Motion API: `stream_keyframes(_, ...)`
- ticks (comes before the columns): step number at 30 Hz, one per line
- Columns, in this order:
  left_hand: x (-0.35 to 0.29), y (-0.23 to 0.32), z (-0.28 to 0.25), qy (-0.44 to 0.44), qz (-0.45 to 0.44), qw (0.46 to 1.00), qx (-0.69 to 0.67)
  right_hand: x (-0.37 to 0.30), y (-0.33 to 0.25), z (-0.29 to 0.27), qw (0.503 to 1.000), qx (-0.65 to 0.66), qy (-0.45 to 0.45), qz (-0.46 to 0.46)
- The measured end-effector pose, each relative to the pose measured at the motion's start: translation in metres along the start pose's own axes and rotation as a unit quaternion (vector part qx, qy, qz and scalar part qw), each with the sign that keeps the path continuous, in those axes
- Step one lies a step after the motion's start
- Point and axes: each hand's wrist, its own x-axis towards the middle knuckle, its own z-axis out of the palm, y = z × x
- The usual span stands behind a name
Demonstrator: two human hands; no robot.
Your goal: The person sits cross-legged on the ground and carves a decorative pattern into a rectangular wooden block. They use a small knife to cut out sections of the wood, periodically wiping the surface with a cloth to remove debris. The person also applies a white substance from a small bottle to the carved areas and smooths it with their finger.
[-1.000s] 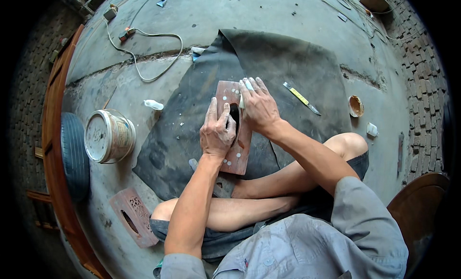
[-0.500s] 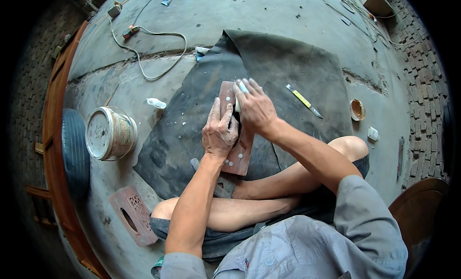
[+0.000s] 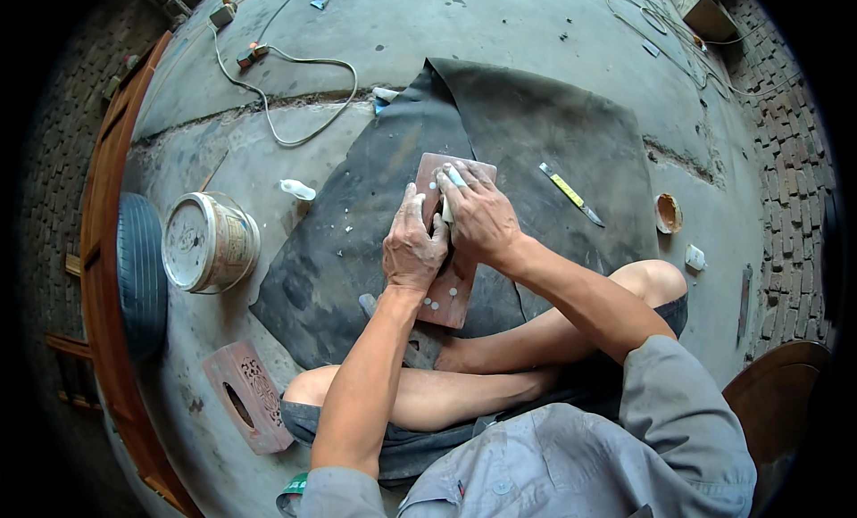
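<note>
A reddish-brown wooden tissue box [image 3: 449, 292] with pale round spots lies before my crossed legs, its dark slot partly covered by my hands. My left hand [image 3: 413, 248] grips its left side, thumb by the slot. Across the upper part of the top rests my right hand [image 3: 484, 222], fingers together and pressed down. Under it shows the edge of a small pale piece [image 3: 446, 211]; its kind cannot be made out. Whitish dust coats the fingers, and one right finger has a light blue wrap [image 3: 456, 177].
A dark sheet [image 3: 571, 125] lies under the box, with a yellow utility knife [image 3: 571, 194] on it. Left are a lidded bucket [image 3: 211, 243], a white bottle [image 3: 297, 190], a tyre [image 3: 143, 277] and a carved tissue box [image 3: 247, 397]. At right stand an open tub [image 3: 668, 214] and a small white bottle [image 3: 695, 256].
My right hand has shifted from the box's upper right edge onto its top, toward my left hand. More of the box's far right corner shows. My left hand keeps its grip.
</note>
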Motion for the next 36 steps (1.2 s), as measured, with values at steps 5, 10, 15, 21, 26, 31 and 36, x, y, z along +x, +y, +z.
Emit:
stream_keyframes(5, 0.001, 0.008, -0.004, -0.050, -0.133, 0.988, 0.059, 0.012, 0.002, 0.005, 0.999, 0.003, -0.007, 0.039)
stream_keyframes(10, 0.001, 0.004, -0.005, -0.056, -0.125, 0.989, 0.062, 0.008, 0.005, 0.000, 1.000, -0.012, 0.006, 0.005)
stream_keyframes(15, 0.001, 0.007, -0.007, -0.064, -0.134, 0.987, 0.057, -0.010, -0.007, -0.002, 0.999, -0.002, -0.024, -0.043)
stream_keyframes(21, 0.003, 0.006, -0.004, -0.059, -0.137, 0.988, 0.046, 0.007, 0.009, -0.002, 0.999, 0.002, -0.039, 0.007)
stream_keyframes(26, 0.000, 0.002, -0.007, -0.052, -0.132, 0.989, 0.053, 0.005, 0.025, -0.011, 0.997, -0.002, -0.060, -0.041)
stream_keyframes(31, 0.004, 0.003, -0.006, -0.044, -0.135, 0.989, 0.030, -0.005, 0.020, -0.009, 0.991, 0.006, -0.072, -0.117)
stream_keyframes(36, 0.002, 0.005, -0.007, -0.044, -0.138, 0.989, 0.030, 0.013, 0.026, -0.012, 0.993, -0.002, -0.072, -0.090)
